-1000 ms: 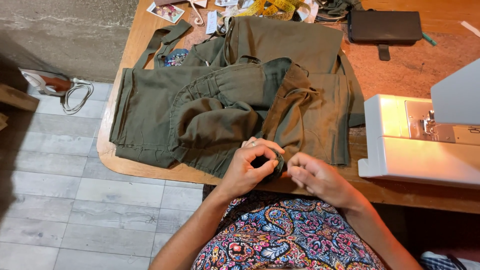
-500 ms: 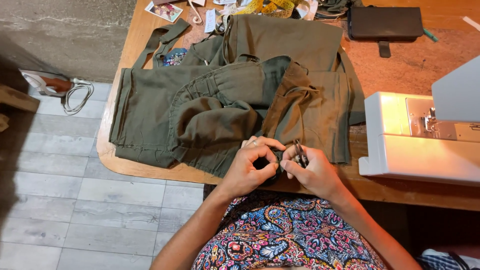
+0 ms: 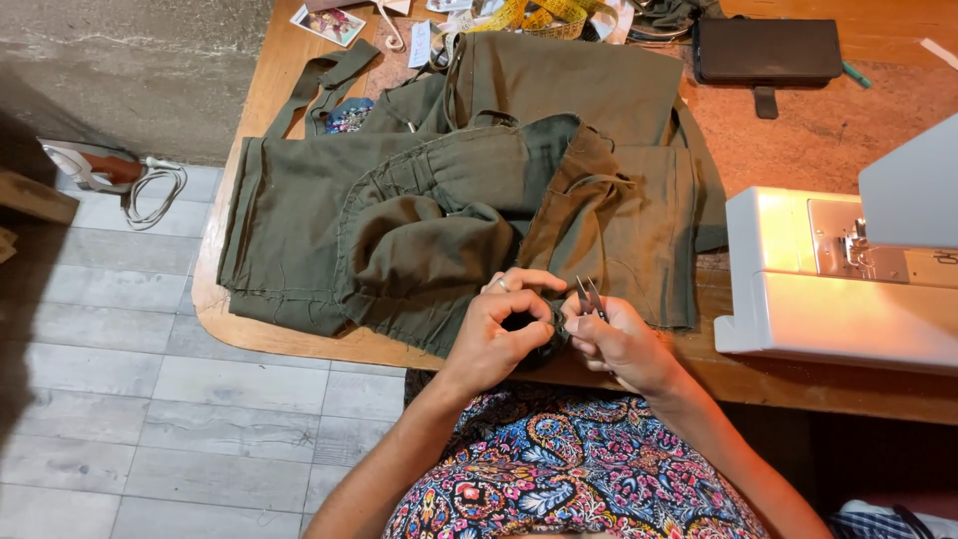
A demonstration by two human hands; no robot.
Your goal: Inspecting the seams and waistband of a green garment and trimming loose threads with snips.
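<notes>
An olive-green garment (image 3: 399,210) lies spread and folded across a wooden table (image 3: 818,150). At the table's near edge my left hand (image 3: 499,334) pinches a bunched edge of this fabric, with a ring on one finger. My right hand (image 3: 619,344) sits right beside it, gripping small metal thread snips (image 3: 589,296) whose points stick up and away from me. The two hands touch around the same bit of cloth.
A white sewing machine (image 3: 838,289) stands at the right. At the table's far side lie a black wallet-like case (image 3: 766,52), a yellow measuring tape (image 3: 544,14) and small cards. An iron with its cord (image 3: 105,172) rests on the grey tiled floor at the left.
My right hand has lifted from under the fabric edge and the snips now show with their points up. My left hand keeps its pinch on the cloth.
</notes>
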